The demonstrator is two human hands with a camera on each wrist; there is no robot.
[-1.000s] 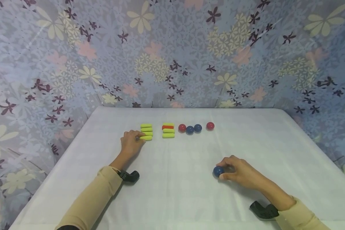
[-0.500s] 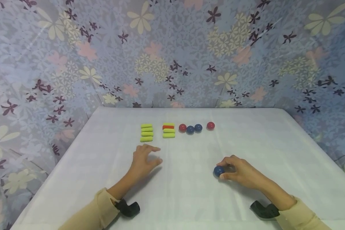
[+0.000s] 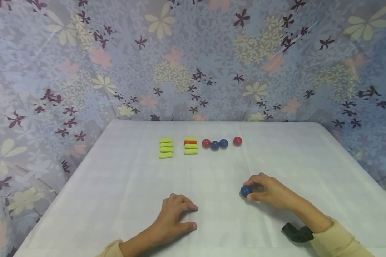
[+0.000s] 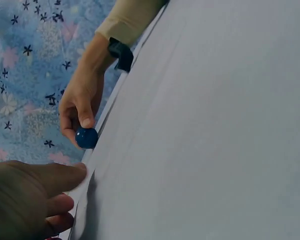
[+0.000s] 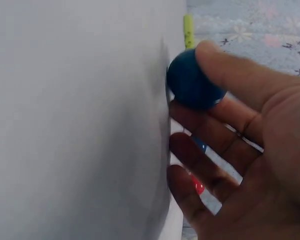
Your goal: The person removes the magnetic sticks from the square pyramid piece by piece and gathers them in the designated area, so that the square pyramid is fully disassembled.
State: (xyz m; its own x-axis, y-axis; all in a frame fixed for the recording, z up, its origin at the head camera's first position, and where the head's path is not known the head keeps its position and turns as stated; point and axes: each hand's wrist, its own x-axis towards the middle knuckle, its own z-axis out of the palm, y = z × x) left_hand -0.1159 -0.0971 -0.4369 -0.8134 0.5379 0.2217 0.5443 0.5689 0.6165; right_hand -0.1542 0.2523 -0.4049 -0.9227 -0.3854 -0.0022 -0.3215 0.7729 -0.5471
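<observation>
My right hand [image 3: 271, 192] pinches a shiny blue ball [image 3: 246, 191] between thumb and fingers, low over the white-covered table. In the right wrist view the same blue ball [image 5: 192, 82] sits between the thumb and index finger, while the other fingers spread below it. Nearer the front of the table, my left hand [image 3: 175, 219] holds nothing; its thumb and fingers are parted and point right. Its thumb and fingers [image 4: 60, 177] also show at the lower left of the left wrist view.
At the back, several yellow sticks [image 3: 166, 150] lie in a column. Beside them a second column has yellow sticks [image 3: 191, 151] and a red stick [image 3: 190, 142]. To their right are red balls [image 3: 237, 141] and blue balls [image 3: 214, 145]. A flowered cloth [image 3: 193, 60] hangs behind the table.
My left hand has let go of the front yellow stick in the left column and moved back toward the table's front and rightward. The right hand has stayed put with the blue ball.
</observation>
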